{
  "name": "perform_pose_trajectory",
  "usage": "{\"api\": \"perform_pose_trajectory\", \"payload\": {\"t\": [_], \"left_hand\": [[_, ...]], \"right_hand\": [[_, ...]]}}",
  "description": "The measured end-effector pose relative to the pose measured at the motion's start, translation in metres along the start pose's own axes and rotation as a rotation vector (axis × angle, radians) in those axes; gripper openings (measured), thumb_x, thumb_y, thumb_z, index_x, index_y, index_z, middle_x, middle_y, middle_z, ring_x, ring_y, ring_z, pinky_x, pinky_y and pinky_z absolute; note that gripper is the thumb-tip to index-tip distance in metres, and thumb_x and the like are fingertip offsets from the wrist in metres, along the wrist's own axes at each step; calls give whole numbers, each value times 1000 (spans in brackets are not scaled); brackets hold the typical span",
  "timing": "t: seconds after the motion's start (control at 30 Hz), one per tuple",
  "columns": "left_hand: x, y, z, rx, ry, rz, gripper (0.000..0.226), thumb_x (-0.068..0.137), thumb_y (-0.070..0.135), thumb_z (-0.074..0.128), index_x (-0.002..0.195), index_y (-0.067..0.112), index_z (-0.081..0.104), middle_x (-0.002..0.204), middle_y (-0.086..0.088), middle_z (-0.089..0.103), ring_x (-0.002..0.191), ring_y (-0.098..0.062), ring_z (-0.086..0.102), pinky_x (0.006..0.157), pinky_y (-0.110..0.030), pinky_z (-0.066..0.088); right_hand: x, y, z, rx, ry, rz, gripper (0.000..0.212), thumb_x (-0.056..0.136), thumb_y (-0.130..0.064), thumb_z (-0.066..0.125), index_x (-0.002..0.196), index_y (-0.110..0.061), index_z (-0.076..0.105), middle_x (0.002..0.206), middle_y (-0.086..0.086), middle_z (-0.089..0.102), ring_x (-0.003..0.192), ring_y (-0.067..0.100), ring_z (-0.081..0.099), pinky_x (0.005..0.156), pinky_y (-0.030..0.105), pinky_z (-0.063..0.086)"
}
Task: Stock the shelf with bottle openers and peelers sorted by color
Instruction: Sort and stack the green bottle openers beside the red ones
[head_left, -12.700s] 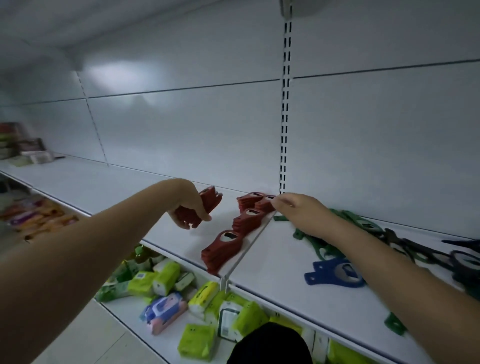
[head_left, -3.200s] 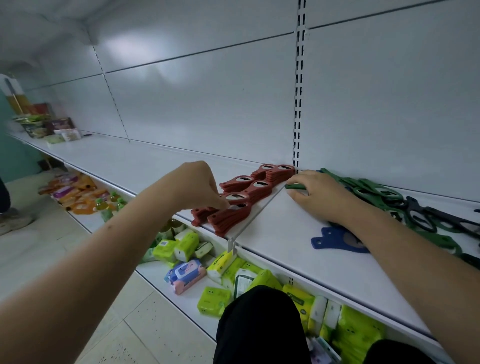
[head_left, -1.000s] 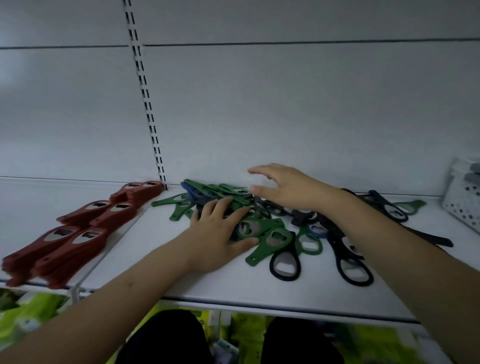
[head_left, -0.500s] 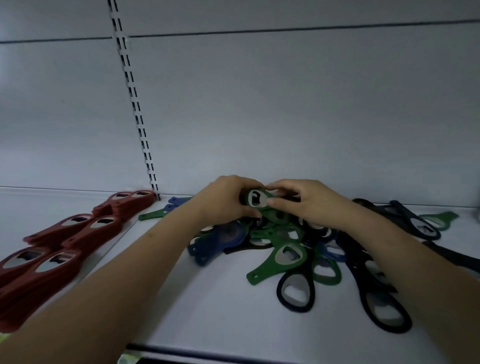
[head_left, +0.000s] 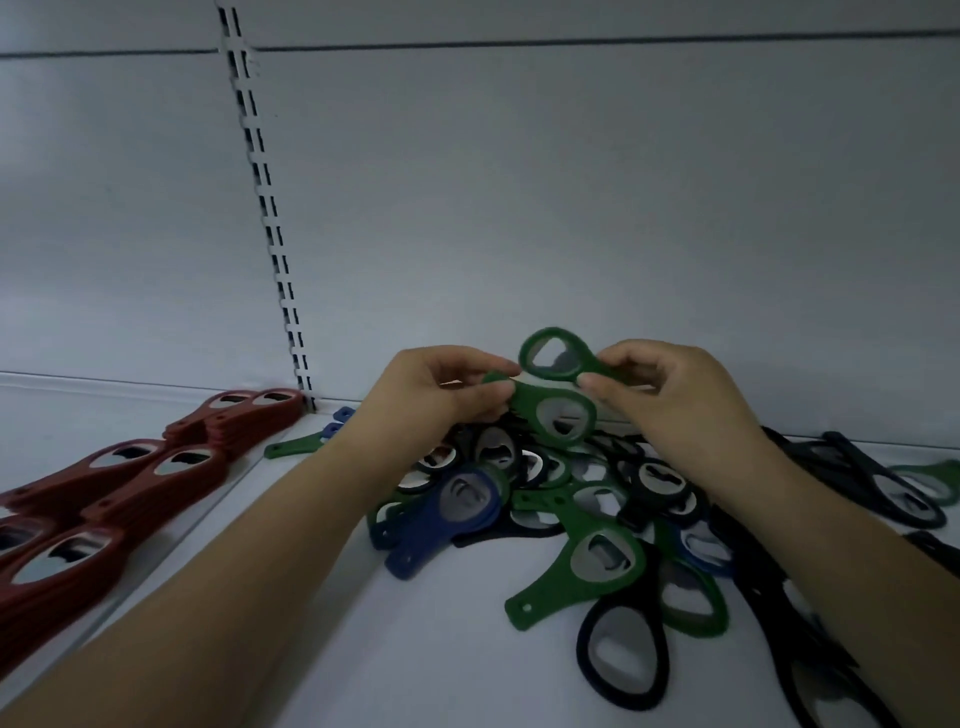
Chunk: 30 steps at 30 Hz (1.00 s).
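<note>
A mixed pile of green, blue and black bottle openers (head_left: 597, 499) lies on the white shelf (head_left: 426, 649). Above the pile my left hand (head_left: 431, 395) pinches the handle of a green opener (head_left: 558, 418), its ring end pointing right. My right hand (head_left: 670, 395) pinches the handle of a second green opener (head_left: 553, 353), held a little higher with its ring end up and to the left. The two held openers overlap between my hands. Red openers (head_left: 156, 473) lie in overlapping rows on the shelf section to the left.
A slotted upright (head_left: 270, 228) runs down the white back wall and marks the joint between the shelf sections. A loose green opener (head_left: 576, 571) and black ones (head_left: 623, 654) lie nearest me. More black openers (head_left: 872, 483) spread to the right.
My hands have lifted out of the pile, each now holding a green opener; half a second ago they met low over the heap. The camera has moved closer.
</note>
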<state>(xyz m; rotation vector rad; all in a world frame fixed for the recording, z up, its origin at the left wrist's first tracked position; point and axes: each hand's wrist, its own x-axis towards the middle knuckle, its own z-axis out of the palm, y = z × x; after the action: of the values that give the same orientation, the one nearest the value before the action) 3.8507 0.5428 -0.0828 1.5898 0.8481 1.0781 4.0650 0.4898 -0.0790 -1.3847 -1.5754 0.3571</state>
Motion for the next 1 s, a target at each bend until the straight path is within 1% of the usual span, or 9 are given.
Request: {"api": "perform_pose_trajectory", "payload": {"t": [0.1, 0.23, 0.33, 0.5, 0.63, 0.73, 0.83, 0.93, 1.0], "left_hand": [[1, 0, -6, -314, 58, -85, 11, 89, -1, 65, 99, -2, 70, 86, -14, 73, 77, -18, 72, 72, -21, 58], [-2, 0, 1, -575, 0, -210, 11, 90, -13, 55, 97, -6, 60, 99, -25, 72, 94, -31, 73, 76, -30, 61], [-5, -2, 11, -626, -99, -261, 24, 90, -16, 53, 111, -6, 58, 101, -23, 72, 94, -32, 72, 77, -32, 61], [-9, -6, 16, -378, -208, -183, 40, 92, -11, 52, 125, 9, 64, 81, -4, 67, 86, -18, 70, 92, -36, 56], [-9, -2, 19, -288, -254, -147, 31, 97, 11, 54, 125, 2, 62, 103, -13, 66, 91, -20, 64, 79, -29, 51], [-8, -5, 22, -231, -163, -132, 39, 94, 34, 61, 107, -3, 61, 89, -14, 60, 71, -18, 54, 65, -29, 45], [-8, -1, 18, -228, -27, -98, 24, 97, 26, 57, 91, 3, 55, 78, -12, 64, 65, -18, 61, 61, -26, 52], [-2, 9, -2, -509, 112, -99, 23, 102, 18, 48, 111, -2, 53, 96, -15, 75, 88, -24, 74, 75, -30, 61], [1, 16, -15, -600, 134, -57, 23, 104, 14, 45, 119, -3, 50, 106, -18, 73, 93, -25, 73, 71, -29, 61]], "right_hand": [[-1, -2, -9, 317, 89, 147, 6, 86, -29, 73, 84, -25, 78, 79, -14, 74, 69, -3, 63, 68, 10, 45], [-1, -7, -12, 670, -4, 333, 16, 78, -21, 73, 91, -13, 78, 81, -1, 65, 64, 7, 51, 55, 17, 45], [-8, -11, -1, 597, -108, 349, 17, 86, -12, 69, 101, -5, 70, 82, 6, 71, 65, 12, 67, 62, 19, 57], [-14, -19, 10, 461, -183, 328, 14, 94, -11, 63, 108, -8, 64, 80, 17, 75, 69, 27, 75, 62, 25, 61], [-18, -23, 17, 322, -283, 286, 20, 98, -20, 58, 93, -1, 65, 73, 17, 74, 63, 29, 73, 56, 27, 59], [-24, -24, 22, 135, -345, 150, 30, 94, -31, 61, 83, -4, 67, 66, 9, 72, 53, 21, 67, 52, 24, 53], [-28, -28, 22, 36, -350, 75, 42, 85, -52, 58, 76, -13, 71, 63, 5, 69, 49, 14, 61, 50, 21, 49], [-26, -30, 15, -46, -268, 22, 42, 86, -57, 52, 76, -22, 73, 65, 0, 70, 50, 13, 63, 52, 21, 51], [-19, -29, 9, -63, -202, 13, 35, 89, -52, 54, 79, -24, 73, 68, -4, 71, 53, 11, 66, 54, 19, 52]]}}
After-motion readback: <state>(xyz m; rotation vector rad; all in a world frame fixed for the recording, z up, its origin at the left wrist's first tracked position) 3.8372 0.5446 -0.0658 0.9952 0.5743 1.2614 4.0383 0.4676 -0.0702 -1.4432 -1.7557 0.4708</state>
